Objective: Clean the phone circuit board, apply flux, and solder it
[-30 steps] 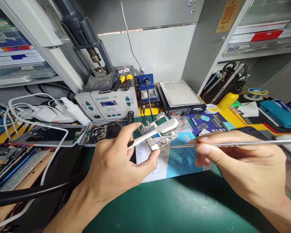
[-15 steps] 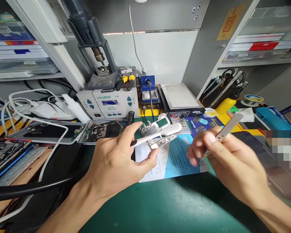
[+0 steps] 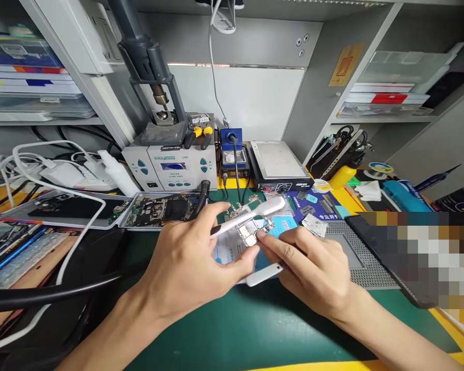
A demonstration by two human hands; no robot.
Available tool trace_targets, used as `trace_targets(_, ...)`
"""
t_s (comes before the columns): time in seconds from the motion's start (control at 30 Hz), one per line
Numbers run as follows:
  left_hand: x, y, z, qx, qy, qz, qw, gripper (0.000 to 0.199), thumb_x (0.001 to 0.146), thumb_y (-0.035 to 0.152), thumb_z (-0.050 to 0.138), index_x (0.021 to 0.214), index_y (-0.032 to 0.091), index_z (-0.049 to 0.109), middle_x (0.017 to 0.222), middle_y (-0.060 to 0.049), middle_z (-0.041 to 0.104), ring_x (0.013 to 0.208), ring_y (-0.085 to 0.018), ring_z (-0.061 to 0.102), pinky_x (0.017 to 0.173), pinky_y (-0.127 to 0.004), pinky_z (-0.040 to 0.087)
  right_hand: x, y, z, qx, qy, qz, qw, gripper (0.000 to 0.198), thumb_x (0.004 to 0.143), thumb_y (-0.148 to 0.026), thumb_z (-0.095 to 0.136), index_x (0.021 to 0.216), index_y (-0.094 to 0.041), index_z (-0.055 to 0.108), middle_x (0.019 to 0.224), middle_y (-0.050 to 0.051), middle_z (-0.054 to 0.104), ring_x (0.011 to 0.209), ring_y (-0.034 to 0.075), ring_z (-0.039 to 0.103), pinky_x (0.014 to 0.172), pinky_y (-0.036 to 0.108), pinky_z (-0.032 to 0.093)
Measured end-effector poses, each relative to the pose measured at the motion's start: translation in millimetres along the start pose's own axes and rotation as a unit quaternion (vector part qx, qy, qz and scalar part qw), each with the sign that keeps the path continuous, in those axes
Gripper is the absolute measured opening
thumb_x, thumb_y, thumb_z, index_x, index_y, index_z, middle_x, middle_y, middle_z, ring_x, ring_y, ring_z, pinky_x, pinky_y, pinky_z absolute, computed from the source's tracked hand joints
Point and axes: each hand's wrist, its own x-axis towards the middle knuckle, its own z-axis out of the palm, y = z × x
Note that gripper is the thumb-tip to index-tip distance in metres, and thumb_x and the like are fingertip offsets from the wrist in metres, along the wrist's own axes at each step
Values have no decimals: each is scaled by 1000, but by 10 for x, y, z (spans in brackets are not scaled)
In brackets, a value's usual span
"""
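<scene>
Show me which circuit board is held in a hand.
The circuit board pinched between thumb and forefinger of the left hand; the other boards, lying farther left, are not held.

Grey station, left of center: "QUICK" over "LEAD FREE" in teal on front, second line soft; "ESD" faint near front's upper right; teal badge blurred; arrow-shaped up and down buttons at both sides of display. Black-fronted plate unit, right of center: white lettering, illegible. Red-marked box, upper right of frame: white lettering, blurred. Leaflet, center: print illegible.
</scene>
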Motion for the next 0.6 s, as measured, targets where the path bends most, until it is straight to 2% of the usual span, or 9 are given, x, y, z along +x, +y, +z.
trace_targets(0.1, 4, 58, -83, -138, -47, -90, 985, 50, 73, 37, 80, 115, 18, 60, 56, 12, 47, 42, -7, 47, 43, -18, 42, 46, -61, 18, 114, 29, 83, 990, 34, 86, 1, 65, 113, -15, 75, 76, 2, 64, 67, 12, 57, 57, 26, 40)
trace_targets(0.2, 6, 52, -135, -250, -84, -137, 955, 35, 87, 36, 69, 118, 24, 58, 58, 12, 41, 45, -6, 44, 41, -15, 38, 127, -113, 4, 241, 35, 233, 941, 18, 90, -9, 68, 102, -21, 76, 73, -1, 61, 66, 11, 53, 60, 25, 43)
trace_targets(0.23, 7, 37, -138, -261, -83, -144, 951, 29, 91, 35, 66, 117, 26, 59, 59, 11, 41, 46, -6, 42, 40, -14, 36, 158, -117, -10, 285, 22, 290, 913, 7, 91, -15, 70, 92, -21, 74, 69, -3, 57, 61, 10, 48, 56, 24, 40)
trace_targets(0.27, 7, 21, -134, -257, -70, -148, 953, 23, 93, 35, 64, 115, 27, 62, 59, 11, 40, 45, -6, 40, 40, -14, 35, 188, -112, -26, 332, -3, 344, 878, 12, 92, -22, 70, 81, -20, 70, 63, -5, 50, 55, 9, 41, 50, 24, 35)
trace_targets(0.33, 6, -5, -116, -220, -32, -147, 964, 15, 93, 34, 65, 106, 27, 67, 57, 10, 37, 45, -6, 37, 40, -14, 33, 239, -79, -62, 430, -72, 430, 791, 35, 94, -35, 68, 66, -21, 53, 56, -9, 32, 47, 7, 25, 41, 23, 24)
trace_targets(0.4, 6, -9, -94, -182, 1, -142, 973, 10, 91, 33, 67, 97, 26, 71, 55, 10, 38, 45, -6, 35, 40, -15, 32, 271, -28, -90, 513, -135, 483, 696, 43, 93, -43, 67, 64, -23, 41, 54, -11, 22, 45, 6, 14, 38, 23, 17)
trace_targets(0.47, 7, 7, -76, -163, 17, -142, 976, 8, 91, 31, 68, 92, 25, 72, 56, 8, 44, 47, -6, 37, 41, -16, 33, 279, 20, -106, 571, -168, 517, 616, 44, 90, -44, 69, 66, -24, 39, 53, -12, 23, 44, 6, 13, 38, 23, 15)
trace_targets(0.53, 11, 29, -65, -162, 23, -147, 976, 8, 90, 31, 67, 90, 24, 73, 58, 7, 51, 48, -6, 41, 42, -16, 36, 269, 52, -111, 608, -176, 539, 556, 43, 87, -41, 73, 67, -23, 39, 52, -12, 24, 45, 5, 11, 38, 22, 13)
trace_targets(0.6, 17, 40, -56, -176, 20, -154, 972, 8, 90, 30, 67, 91, 24, 73, 59, 7, 53, 49, -7, 43, 43, -16, 37, 249, 63, -112, 633, -176, 551, 515, 44, 86, -38, 76, 67, -22, 39, 52, -13, 23, 45, 5, 9, 38, 20, 12)
